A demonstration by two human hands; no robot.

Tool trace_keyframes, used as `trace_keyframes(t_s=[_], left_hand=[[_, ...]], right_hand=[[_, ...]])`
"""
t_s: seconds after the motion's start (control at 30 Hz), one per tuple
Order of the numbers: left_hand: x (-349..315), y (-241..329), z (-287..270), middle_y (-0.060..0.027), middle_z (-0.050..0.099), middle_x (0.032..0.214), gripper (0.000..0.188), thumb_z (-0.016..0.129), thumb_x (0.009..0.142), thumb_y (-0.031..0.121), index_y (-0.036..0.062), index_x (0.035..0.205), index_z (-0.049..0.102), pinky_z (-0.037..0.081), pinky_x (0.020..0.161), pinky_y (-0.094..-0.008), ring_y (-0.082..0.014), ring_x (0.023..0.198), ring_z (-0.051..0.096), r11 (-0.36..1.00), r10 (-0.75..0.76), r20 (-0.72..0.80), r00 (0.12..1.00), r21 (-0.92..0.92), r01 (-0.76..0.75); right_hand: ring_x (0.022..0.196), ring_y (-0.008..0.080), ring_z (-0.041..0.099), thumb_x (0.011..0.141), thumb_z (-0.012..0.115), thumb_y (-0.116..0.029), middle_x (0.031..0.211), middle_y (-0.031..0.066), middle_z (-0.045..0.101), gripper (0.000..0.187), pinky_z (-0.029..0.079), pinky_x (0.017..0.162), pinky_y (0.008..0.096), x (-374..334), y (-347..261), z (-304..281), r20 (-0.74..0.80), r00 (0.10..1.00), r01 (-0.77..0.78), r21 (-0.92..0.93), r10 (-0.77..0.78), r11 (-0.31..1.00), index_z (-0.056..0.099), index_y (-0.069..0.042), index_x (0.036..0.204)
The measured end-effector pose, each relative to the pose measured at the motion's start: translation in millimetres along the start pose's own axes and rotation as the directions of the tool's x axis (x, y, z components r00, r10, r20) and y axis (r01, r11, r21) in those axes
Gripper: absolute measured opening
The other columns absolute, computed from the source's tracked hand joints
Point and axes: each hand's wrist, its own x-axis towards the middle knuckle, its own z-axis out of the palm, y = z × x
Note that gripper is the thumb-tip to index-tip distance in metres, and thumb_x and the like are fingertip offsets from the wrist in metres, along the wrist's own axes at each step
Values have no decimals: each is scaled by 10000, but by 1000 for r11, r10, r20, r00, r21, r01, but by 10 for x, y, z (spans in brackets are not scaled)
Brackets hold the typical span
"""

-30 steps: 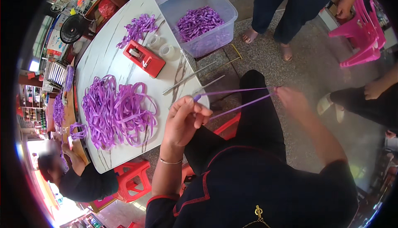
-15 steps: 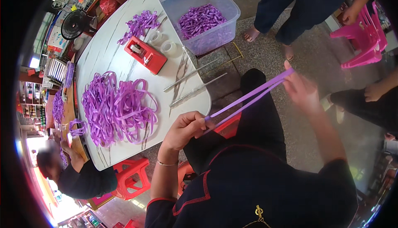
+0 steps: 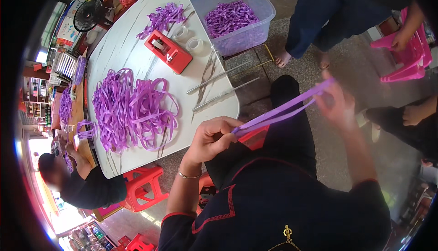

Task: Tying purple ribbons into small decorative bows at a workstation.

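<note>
A purple ribbon loop [image 3: 283, 110] is stretched above my lap between both hands. My left hand [image 3: 212, 138] pinches its near end, close to the table corner. Higher up on the right, my right hand [image 3: 335, 102] holds the far end; motion smears its fingers a little, but the ribbon passes into them. A big heap of purple ribbon loops [image 3: 132, 109] lies on the white table [image 3: 200, 18] to the left. Beyond the heap stands a red tape dispenser [image 3: 168, 52], with two small clear cups [image 3: 195, 44] beside it.
Two metal rods [image 3: 226, 94] jut past the table's right edge. Behind them, a clear plastic bin [image 3: 242, 45] holds many folded purple ribbons. A smaller ribbon pile [image 3: 162, 19] lies at the table's back. People stand at right near pink chairs [image 3: 406, 54]; another person [image 3: 86, 182] sits left by a red stool [image 3: 143, 189].
The whole view has shifted slightly. Both hands still hold the ribbon loop stretched, and my right hand has moved a little outward and down. The heap on the table looks the same.
</note>
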Motion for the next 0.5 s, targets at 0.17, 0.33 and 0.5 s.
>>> trace_keyframes(t_s=[0.17, 0.33, 0.5], left_hand=[[159, 119, -2, -158, 629, 889, 133, 561, 778, 21, -1, 667, 491, 444, 611, -267, -187, 687, 569, 971, 76, 171, 982, 211, -112], [357, 248, -24, -152, 615, 852, 104, 582, 799, 51, -10, 730, 534, 449, 651, -313, -269, 750, 584, 949, 66, 348, 935, 267, -166], [393, 301, -110, -113, 597, 805, 57, 576, 809, 43, -12, 824, 582, 447, 638, -319, -254, 707, 567, 933, -28, 446, 895, 333, -136]], right_hand=[[847, 195, 585, 781, 588, -118, 965, 73, 585, 195, 453, 736, 278, 196, -255, -45, 339, 918, -299, 255, 205, 919, 571, -43, 960], [1016, 203, 519, 919, 451, -222, 1036, 85, 577, 259, 381, 902, 327, 457, -535, 394, 625, 767, -448, 684, -145, 576, 568, -8, 1008], [853, 123, 564, 927, 478, -281, 893, 61, 599, 300, 437, 779, 273, 505, -639, 572, 768, 530, -712, 634, -361, 302, 574, 2, 954]])
